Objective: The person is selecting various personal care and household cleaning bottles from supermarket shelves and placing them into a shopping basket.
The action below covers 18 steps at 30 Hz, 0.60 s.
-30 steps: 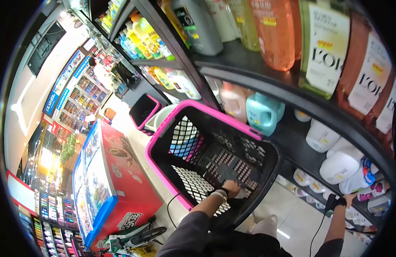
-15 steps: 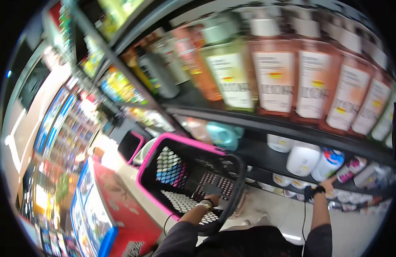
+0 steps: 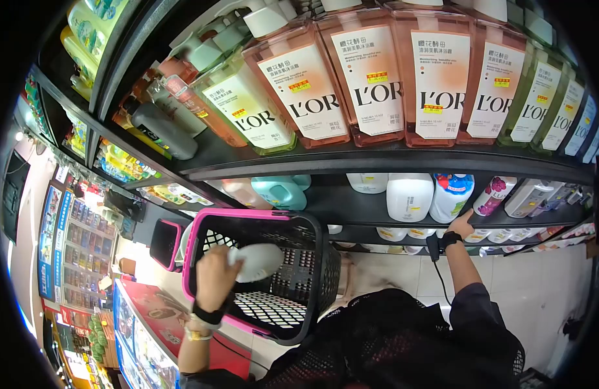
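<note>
My left hand (image 3: 213,280) is closed around one end of a white rounded bottle (image 3: 259,262), its label side out of sight. Hand and bottle are over the black shopping basket (image 3: 320,275) with a pink rim, whose mesh bottom shows below. At the lower shelf, my right hand (image 3: 460,227) reaches up to the front edge with a finger stretched out and holds nothing. Just above its fingertip stands a white bottle with a red and blue label (image 3: 452,194). A pink and white bottle (image 3: 494,196) leans to its right, and a larger white bottle (image 3: 409,198) stands to its left.
Large pink pump bottles (image 3: 375,84) and green ones line the upper shelf (image 3: 390,159). A teal jug (image 3: 280,191) sits on the shelf behind the basket. A second pink-rimmed basket (image 3: 166,244) and a red freezer (image 3: 163,314) stand at left. A cable (image 3: 440,279) hangs from my right wrist.
My left hand has come up from inside the basket and moved left, now with the white bottle in it. My right hand stays by the lower shelf edge while the view has shifted.
</note>
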Available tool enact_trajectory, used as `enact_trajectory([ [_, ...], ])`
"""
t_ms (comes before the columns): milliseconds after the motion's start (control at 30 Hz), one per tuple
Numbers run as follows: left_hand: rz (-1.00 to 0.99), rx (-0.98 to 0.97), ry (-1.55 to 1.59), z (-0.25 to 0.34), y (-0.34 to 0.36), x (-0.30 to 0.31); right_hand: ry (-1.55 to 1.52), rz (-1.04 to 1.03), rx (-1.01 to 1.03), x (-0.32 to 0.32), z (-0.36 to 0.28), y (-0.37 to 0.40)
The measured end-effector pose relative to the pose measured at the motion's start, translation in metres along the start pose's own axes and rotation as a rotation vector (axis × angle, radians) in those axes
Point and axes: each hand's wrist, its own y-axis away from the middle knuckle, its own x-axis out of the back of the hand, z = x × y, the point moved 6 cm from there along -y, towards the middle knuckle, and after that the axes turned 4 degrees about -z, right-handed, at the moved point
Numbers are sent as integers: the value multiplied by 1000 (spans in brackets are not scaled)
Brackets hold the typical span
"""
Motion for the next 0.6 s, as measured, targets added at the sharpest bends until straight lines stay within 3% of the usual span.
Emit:
enact_trajectory([
  [67,177,-24,86,13,-8,53,-4,-4,1,-1,0,-1],
  [100,92,144,119,22,-15,74,-6,-8,-1,0,1,-1],
  [233,160,40,250,44,-36,106,14,22,-11,1,5,-3],
  [300,142,11,291,62,-49,102,-40,-6,56,1,-1,2],
  [433,150,-234,338,115,-71,82,-12,27,103,-1,5,-4],
  [600,54,-365,255,165,-98,35,-20,50,60,4,-4,9],
])
